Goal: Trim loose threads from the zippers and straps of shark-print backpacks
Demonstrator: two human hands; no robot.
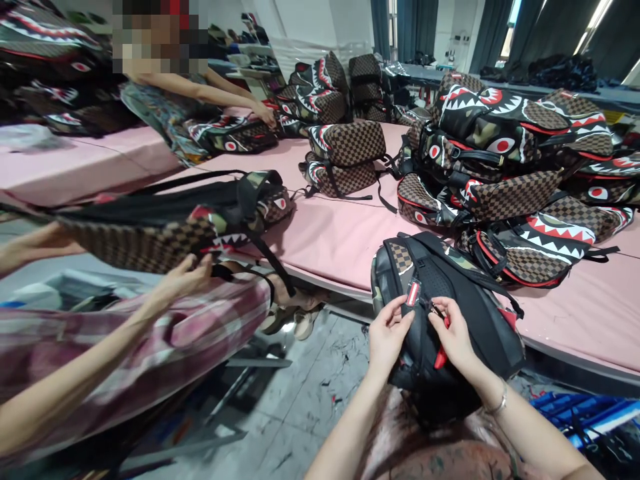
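A black backpack [480,320] with brown checked panels rests on my lap against the table edge, its padded back and straps facing up. My left hand [393,330] pinches the lower end of a small red-and-white tag [413,293] lying on a shoulder strap. Just to the right, my right hand [453,330] is closed around red-handled snips [441,357], their dark tip pointing up toward the strap. The fingertips of both hands are close together over the bag. Whatever lies between the left finger and thumb is partly hidden.
A pile of shark-mouth backpacks [490,140] covers the right of the pink table [330,233]. Beside me on the left, a co-worker's hands [187,280] hold another backpack [150,233]. Across the table, another person [175,93] handles a bag. Thread scraps litter the grey floor [310,380].
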